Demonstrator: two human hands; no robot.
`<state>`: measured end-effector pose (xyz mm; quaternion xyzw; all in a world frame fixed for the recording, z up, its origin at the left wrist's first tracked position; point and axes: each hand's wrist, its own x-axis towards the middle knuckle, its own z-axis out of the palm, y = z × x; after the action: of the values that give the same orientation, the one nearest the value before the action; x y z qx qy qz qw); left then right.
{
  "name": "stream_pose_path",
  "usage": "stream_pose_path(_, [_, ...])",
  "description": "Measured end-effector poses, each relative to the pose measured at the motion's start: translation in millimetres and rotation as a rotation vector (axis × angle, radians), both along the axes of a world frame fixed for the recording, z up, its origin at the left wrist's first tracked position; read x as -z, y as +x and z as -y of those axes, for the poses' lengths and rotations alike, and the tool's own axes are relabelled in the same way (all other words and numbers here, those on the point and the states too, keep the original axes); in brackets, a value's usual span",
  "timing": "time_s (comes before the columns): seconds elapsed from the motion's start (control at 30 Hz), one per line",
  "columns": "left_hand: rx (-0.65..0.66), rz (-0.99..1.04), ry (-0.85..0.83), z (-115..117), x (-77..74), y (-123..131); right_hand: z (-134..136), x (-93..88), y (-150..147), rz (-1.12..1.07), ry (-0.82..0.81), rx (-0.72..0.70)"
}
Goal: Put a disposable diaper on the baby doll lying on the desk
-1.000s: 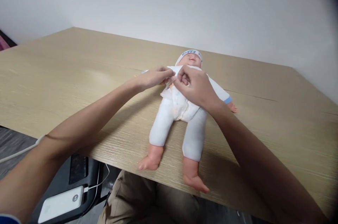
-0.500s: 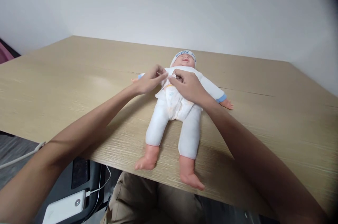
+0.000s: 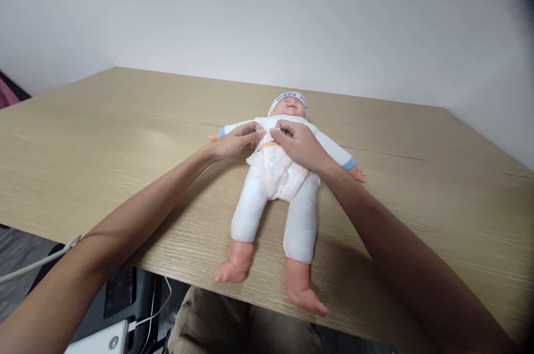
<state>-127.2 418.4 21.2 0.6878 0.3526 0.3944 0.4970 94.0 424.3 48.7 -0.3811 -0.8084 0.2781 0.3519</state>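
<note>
A baby doll (image 3: 299,234) in a white suit and lettered cap lies on its back, feet toward me. Around its hips is a white diaper (image 3: 277,168) with an orange mark near the waist. My left hand (image 3: 238,139) is at the doll's belly, thumb and fingers pinched at the diaper's upper edge. Facing it, my right hand (image 3: 298,144) pinches the same edge with curled fingers, a small gap between the hands. The wrist and fingers of my right hand hide part of the waist, so the fastening there is out of sight.
The doll rests on a wide wooden table (image 3: 125,165) against a pale wall. Below the near edge, at left, a white power bank (image 3: 100,340) with a cable lies on a dark surface. Another pale cable (image 3: 39,264) runs beside my left forearm.
The fingers of both hands have closed more tightly at the diaper's top edge, and the hands sit slightly flatter on the belly. The whole view has shifted a little, with the doll appearing lower.
</note>
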Motion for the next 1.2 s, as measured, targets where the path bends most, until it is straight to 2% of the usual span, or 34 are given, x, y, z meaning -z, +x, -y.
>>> stream_pose_path(0.13, [-0.025, 0.078, -0.010, -3, 12.0, 4, 5, -2.8, -1, 0.051, 0.054, 0.065])
stream_pose_path(0.27, [-0.106, 0.136, -0.015, -2, 27.0, 10, 10, -5.3, -2, 0.054, 0.062, 0.104])
stream_pose_path(0.43, [-0.301, -0.009, 0.167, 0, 37.8, 12, 1, 0.3, 0, -0.025, 0.030, 0.106])
stream_pose_path(0.53, [-0.462, -0.115, 0.302, 8, 27.0, 14, -1, -2.0, 1, -0.059, 0.045, 0.103])
stream_pose_path(0.63, [-0.568, -0.160, 0.414, 36, 0.3, 19, 20, -14.3, 6, -0.074, 0.216, 0.235])
stream_pose_path(0.7, [-0.526, -0.161, 0.470, 65, -19.7, 21, 50, -23.9, 13, -0.112, 0.309, 0.280])
stream_pose_path(0.8, [-0.261, -0.304, 0.537, 113, -37.0, 21, 108, -30.1, 29, -0.057, 0.295, 0.149])
stream_pose_path(0.87, [-0.074, -0.473, 0.545, 135, -35.3, 17, 143, -24.7, 43, 0.098, 0.257, -0.027])
stream_pose_path(0.93, [0.007, -0.569, 0.518, 145, -25.4, 12, 165, -12.2, 58, 0.264, 0.202, -0.137])
stream_pose_path(1.0, [-0.004, -0.577, 0.480, 145, -13.2, 8, 173, 3.3, 72, 0.346, 0.173, -0.134])
stream_pose_path(1.07, [-0.048, -0.548, 0.449, 140, -3.1, 7, 170, 16.8, 81, 0.331, 0.171, -0.058])
stream_pose_path(1.2, [-0.183, -0.441, 0.317, 126, 7.4, 14, 158, 27.9, 76, 0.315, 0.167, 0.141])
